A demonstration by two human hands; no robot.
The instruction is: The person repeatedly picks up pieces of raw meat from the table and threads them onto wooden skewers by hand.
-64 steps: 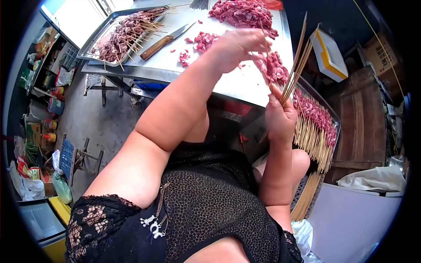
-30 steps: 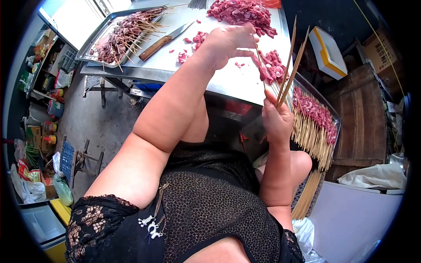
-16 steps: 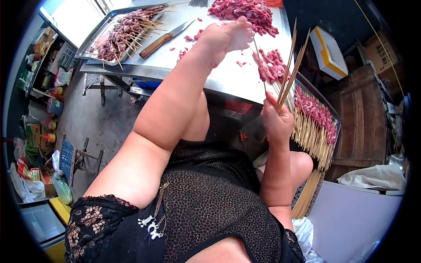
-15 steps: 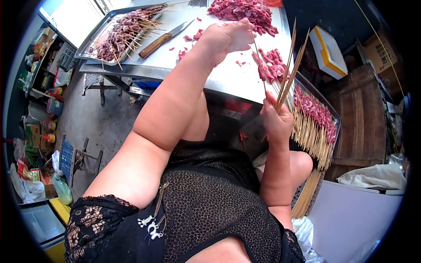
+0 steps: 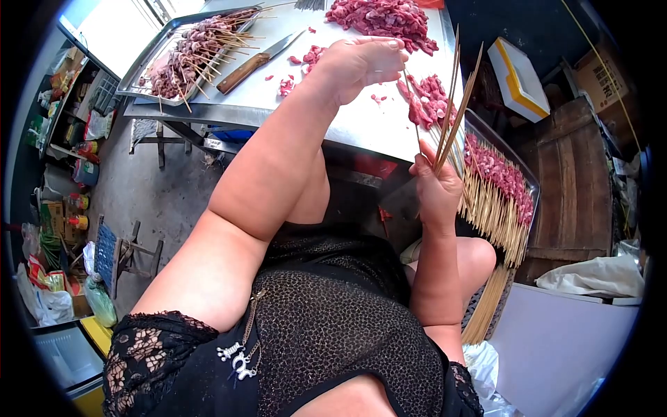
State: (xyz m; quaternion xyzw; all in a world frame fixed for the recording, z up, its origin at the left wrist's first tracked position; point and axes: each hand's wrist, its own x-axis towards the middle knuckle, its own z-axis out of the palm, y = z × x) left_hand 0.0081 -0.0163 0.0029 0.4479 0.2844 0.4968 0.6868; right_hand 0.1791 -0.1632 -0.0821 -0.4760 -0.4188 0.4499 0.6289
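My right hand (image 5: 439, 193) is closed around several bamboo skewers (image 5: 458, 115) that point upward in a fan. One thinner skewer (image 5: 417, 135) stands apart from the bunch and leans toward my left hand. Red meat pieces (image 5: 420, 110) appear along its upper part, overlapping the small meat heap behind, so I cannot tell which are threaded. My left hand (image 5: 363, 66) is over the metal table, fingers stretched out to the right and slightly apart, fingertips by that skewer's upper end. No meat shows between them. Behind it lies a large pile of cut meat (image 5: 382, 21).
A tray (image 5: 125, 88) of meat skewers and a wooden-handled knife (image 5: 244, 74) are on the metal table (image 5: 278, 111). On the right are a tray of skewered meat (image 5: 504, 177), bare skewers (image 5: 488, 306) and a white-and-yellow box (image 5: 517, 80). A stool (image 5: 125, 250) stands left.
My left hand has shifted slightly down, its fingers now straighter beside the skewer's upper end. My right hand keeps its hold on the skewers, almost unmoved.
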